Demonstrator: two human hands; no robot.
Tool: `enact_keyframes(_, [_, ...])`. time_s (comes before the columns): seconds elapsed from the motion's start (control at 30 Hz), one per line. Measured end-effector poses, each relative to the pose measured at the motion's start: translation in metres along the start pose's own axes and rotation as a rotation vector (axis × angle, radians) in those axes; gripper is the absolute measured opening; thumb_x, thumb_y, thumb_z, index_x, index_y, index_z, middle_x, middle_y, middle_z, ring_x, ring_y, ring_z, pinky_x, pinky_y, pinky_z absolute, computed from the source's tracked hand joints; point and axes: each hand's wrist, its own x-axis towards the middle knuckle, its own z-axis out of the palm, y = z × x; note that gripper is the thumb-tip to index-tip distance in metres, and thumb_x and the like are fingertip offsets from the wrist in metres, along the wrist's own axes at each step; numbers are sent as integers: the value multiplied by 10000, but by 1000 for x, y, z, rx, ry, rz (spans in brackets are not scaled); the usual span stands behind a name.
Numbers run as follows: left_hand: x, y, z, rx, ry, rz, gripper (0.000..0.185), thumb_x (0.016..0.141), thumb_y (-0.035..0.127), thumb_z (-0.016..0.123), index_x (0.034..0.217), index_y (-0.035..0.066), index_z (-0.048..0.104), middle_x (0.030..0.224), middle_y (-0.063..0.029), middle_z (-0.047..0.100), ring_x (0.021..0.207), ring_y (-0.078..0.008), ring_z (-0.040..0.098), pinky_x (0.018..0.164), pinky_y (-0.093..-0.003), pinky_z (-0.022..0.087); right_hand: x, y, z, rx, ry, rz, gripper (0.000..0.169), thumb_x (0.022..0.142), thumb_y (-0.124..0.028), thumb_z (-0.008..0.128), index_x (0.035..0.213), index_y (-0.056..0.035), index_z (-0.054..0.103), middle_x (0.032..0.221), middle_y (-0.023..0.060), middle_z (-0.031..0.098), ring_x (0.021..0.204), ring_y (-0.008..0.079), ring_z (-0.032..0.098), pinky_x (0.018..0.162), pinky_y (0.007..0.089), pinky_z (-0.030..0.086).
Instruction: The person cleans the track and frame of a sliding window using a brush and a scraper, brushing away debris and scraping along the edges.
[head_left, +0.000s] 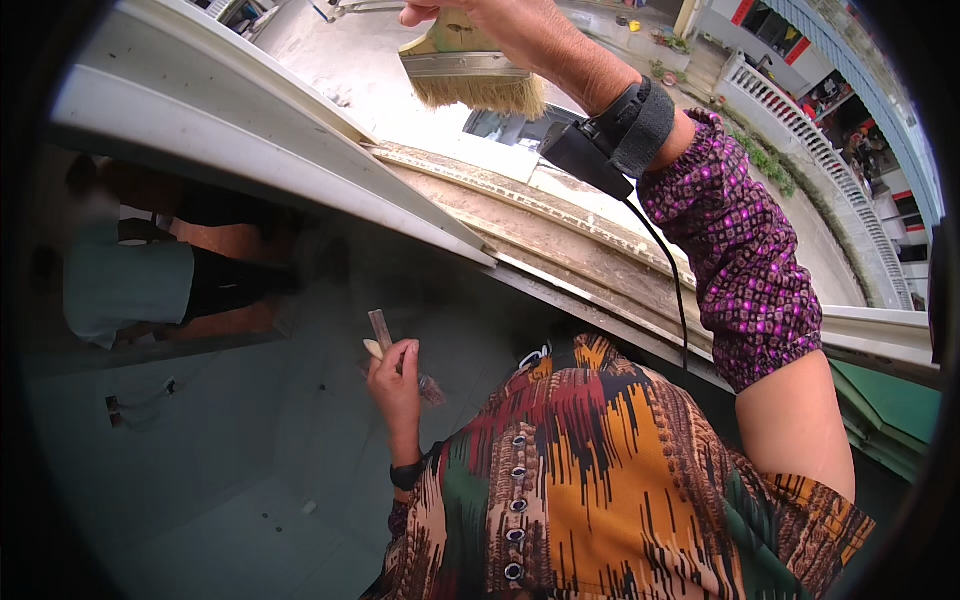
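Observation:
My right hand (469, 11), raised at the top edge and partly cut off, holds a wide flat brush (474, 75) by its wooden handle, bristles downward. The brush is seen over the outdoor yard, above the dusty sliding-window track (540, 202). My left hand (396, 371), lower and left, inside the room, is closed around a smaller brush with a pale handle (373, 349) and a flat, narrow strip-like tool (380, 328). Reddish bristles (431, 390) stick out behind that hand. A black device (589, 159) with a cable is strapped to my right wrist.
A white window frame (285, 161) runs diagonally from the upper left to the track. Outside, far below, are a concrete yard, a vehicle (517, 127) and a balustrade (817, 150). Two people (131, 281) stand in the dim room at left. A green panel (892, 401) is at right.

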Motion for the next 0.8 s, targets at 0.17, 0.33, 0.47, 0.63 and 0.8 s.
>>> enact_keyframes(0.17, [80,-60,-28,8,-69,94,99,857,122,681,924,51,693,780,-73,609,658,-165,588,611,-293,471,-6,10,26,75,207,117,178,886,-166,675,983,-20,647,678,-25,552,586,58,515,560,197,432])
enact_keyframes(0.33, [212,-147,-95,-66,-203,249,97,849,119,686,921,55,690,802,-77,619,662,-175,589,619,-301,474,-20,-18,139,-365,362,249,198,910,-216,639,973,-27,645,627,-39,528,557,36,482,554,205,417])
enact_keyframes(0.47, [293,-195,-129,-173,-277,354,88,855,114,678,924,63,692,793,-68,609,654,-162,575,609,-295,465,-43,-15,223,-795,670,427,189,883,-208,678,978,-48,651,622,-78,476,538,3,414,528,186,381])
enact_keyframes(0.63, [294,-217,-145,-169,-258,343,84,859,109,673,922,59,694,793,-60,609,649,-152,568,591,-290,451,-95,38,204,-1016,852,560,138,869,-121,627,981,-45,653,643,-70,490,549,9,433,518,194,394])
enact_keyframes(0.8, [289,-227,-151,-141,-251,329,94,862,120,674,925,54,694,785,-66,605,646,-152,569,593,-288,450,-56,89,236,-661,758,351,167,826,-59,612,982,-27,663,658,-67,504,588,29,464,547,210,408])
